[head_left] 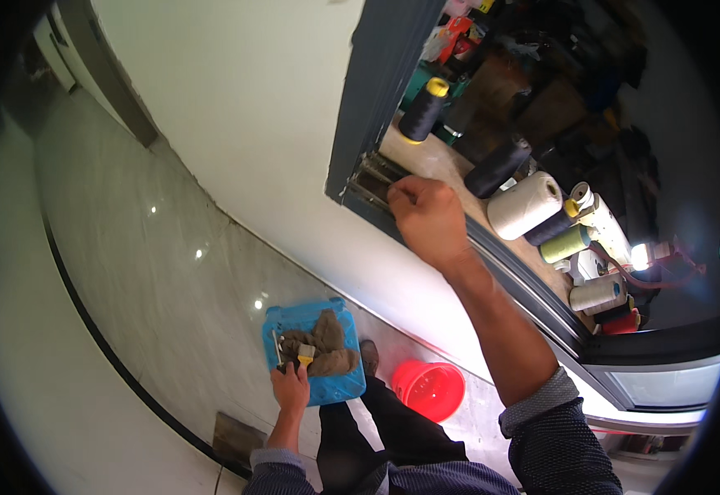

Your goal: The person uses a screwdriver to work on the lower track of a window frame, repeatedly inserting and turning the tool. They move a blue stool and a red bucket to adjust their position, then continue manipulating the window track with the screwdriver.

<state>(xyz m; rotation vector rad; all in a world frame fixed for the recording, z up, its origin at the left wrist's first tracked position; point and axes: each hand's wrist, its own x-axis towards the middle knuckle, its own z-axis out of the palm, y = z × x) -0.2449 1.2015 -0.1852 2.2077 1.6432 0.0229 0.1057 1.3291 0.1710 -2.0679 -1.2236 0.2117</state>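
Observation:
My right hand (431, 221) is at the dark window frame's sliding track (374, 177), fingertips pinched together over the channel. Whatever sits between those fingertips is too small or hidden to name. Lower down, my left hand (291, 388) is closed around a paintbrush (305, 355) with a yellow ferrule or handle and pale bristles. A thin metal rod with a dark grip, like a screwdriver (277, 346), also sticks up from that hand. Just beyond it, a crumpled brown cloth (327, 345) lies on a blue plastic stool (349, 384).
Thread cones stand and lie along the inner sill, among them a black cone (423, 111), a white cone (525, 205) and a green cone (565, 244). A lit lamp (640, 256) glows behind them. A red bucket (428, 390) stands on the floor beside my feet.

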